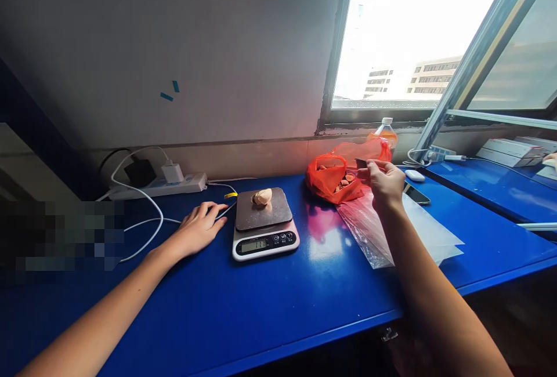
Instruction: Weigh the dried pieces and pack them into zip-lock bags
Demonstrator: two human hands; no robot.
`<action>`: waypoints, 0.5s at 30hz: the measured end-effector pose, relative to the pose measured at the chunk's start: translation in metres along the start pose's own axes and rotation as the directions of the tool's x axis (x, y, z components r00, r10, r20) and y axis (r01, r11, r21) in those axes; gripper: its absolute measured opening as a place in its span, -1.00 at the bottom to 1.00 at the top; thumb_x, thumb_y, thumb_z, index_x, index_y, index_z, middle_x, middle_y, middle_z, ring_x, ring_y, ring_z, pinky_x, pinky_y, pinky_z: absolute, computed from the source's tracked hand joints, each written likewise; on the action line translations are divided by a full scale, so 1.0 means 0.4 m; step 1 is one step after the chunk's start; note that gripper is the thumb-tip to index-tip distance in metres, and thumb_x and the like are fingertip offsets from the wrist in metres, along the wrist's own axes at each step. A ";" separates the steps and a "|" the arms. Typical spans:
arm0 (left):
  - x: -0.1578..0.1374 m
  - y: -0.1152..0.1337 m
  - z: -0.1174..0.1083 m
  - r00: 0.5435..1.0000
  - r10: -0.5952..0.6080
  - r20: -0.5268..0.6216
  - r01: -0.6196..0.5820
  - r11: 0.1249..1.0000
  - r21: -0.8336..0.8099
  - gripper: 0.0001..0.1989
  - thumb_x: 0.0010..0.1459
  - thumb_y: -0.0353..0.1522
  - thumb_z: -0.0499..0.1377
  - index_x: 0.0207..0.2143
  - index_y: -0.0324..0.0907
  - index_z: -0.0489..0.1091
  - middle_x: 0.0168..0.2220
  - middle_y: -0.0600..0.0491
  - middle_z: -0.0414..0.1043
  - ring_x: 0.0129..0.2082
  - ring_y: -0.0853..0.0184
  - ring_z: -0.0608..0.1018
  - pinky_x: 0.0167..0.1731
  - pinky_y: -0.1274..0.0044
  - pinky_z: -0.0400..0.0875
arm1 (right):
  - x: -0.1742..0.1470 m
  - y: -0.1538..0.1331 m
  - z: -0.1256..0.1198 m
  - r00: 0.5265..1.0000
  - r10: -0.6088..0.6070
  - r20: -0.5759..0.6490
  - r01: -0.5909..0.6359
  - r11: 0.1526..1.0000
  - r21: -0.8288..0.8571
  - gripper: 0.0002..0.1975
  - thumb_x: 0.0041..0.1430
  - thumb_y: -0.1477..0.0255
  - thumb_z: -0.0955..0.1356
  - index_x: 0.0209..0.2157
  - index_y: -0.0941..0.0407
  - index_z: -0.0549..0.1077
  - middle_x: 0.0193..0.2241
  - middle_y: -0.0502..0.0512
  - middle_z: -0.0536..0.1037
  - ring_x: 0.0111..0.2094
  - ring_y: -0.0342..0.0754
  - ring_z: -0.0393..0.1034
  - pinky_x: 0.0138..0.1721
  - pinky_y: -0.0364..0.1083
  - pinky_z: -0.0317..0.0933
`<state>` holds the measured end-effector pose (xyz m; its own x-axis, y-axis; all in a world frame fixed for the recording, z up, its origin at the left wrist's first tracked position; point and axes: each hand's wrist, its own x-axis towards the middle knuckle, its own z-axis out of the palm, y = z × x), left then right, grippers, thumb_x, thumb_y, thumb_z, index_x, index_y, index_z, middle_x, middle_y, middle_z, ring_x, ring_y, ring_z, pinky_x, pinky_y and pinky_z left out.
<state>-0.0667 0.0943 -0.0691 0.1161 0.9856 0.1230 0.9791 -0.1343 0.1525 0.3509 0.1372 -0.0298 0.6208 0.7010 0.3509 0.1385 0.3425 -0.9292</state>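
Note:
My left hand (199,229) lies palm down on the blue table, fingers stretched out, just left of a digital kitchen scale (287,245) and holding nothing. On the scale's steel plate sits a small pile of pale dried slices (262,197); the display shows digits too small to read surely. My right hand (385,182) is raised beside a red plastic bag (324,182), pinching a small dark flat piece (361,163) whose kind I cannot make out. Inside the open bag are several brownish dried slices (345,182).
Clear plastic bags (418,229) lie under my right forearm, near a phone (416,194) and a white earbud case (415,176). A bottle (386,130) stands behind the red bag. At the left is a power strip (187,185) with plugs and a loose white cable (162,214).

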 end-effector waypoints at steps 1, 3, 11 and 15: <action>0.000 0.000 0.000 1.000 0.000 -0.006 0.000 1.000 0.002 -0.49 0.23 -0.10 -0.15 0.15 -0.03 0.24 0.12 -0.09 0.23 0.12 0.02 0.33 0.09 0.16 0.20 | -0.005 0.001 0.007 0.999 0.008 0.053 -0.009 1.000 0.014 -0.65 0.06 0.30 0.31 -0.15 0.22 0.40 -0.46 0.17 0.54 -0.51 -0.04 0.46 -0.50 -0.08 0.36; 0.001 -0.001 0.002 1.000 0.003 -0.008 -0.003 1.000 0.008 -0.48 0.23 -0.10 -0.16 0.15 -0.04 0.24 0.11 -0.09 0.23 0.12 0.03 0.33 0.09 0.18 0.21 | -0.016 0.004 0.022 0.980 -0.082 0.183 0.108 0.985 -0.134 -0.59 0.14 0.31 0.22 -0.03 0.23 0.35 -0.35 0.22 0.57 -0.43 -0.04 0.50 -0.42 -0.06 0.40; 0.004 -0.007 0.006 1.000 0.012 -0.025 -0.012 1.000 -0.005 -0.49 0.22 -0.10 -0.15 0.14 -0.03 0.25 0.10 -0.09 0.25 0.10 0.02 0.35 0.08 0.16 0.21 | -0.050 0.036 0.086 0.770 -0.137 0.623 0.554 0.627 -0.547 -0.70 -0.05 0.43 0.35 -0.20 0.11 0.52 -0.15 0.21 0.55 -0.14 0.08 0.43 -0.11 -0.03 0.30; 0.003 -0.003 0.004 1.000 0.010 -0.012 -0.010 1.000 -0.001 -0.47 0.22 -0.10 -0.15 0.15 -0.05 0.25 0.11 -0.10 0.25 0.10 0.01 0.34 0.08 0.15 0.22 | -0.057 0.042 0.102 0.745 -0.104 0.659 0.613 0.498 -0.613 -0.65 -0.03 0.40 0.38 -0.15 0.17 0.49 -0.09 0.33 0.48 -0.08 0.14 0.37 -0.10 0.01 0.26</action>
<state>-0.0676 0.0959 -0.0706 0.1241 0.9828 0.1366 0.9777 -0.1446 0.1521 0.3075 0.1525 -0.0489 -0.0608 0.8987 0.4342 0.9227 0.2166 -0.3190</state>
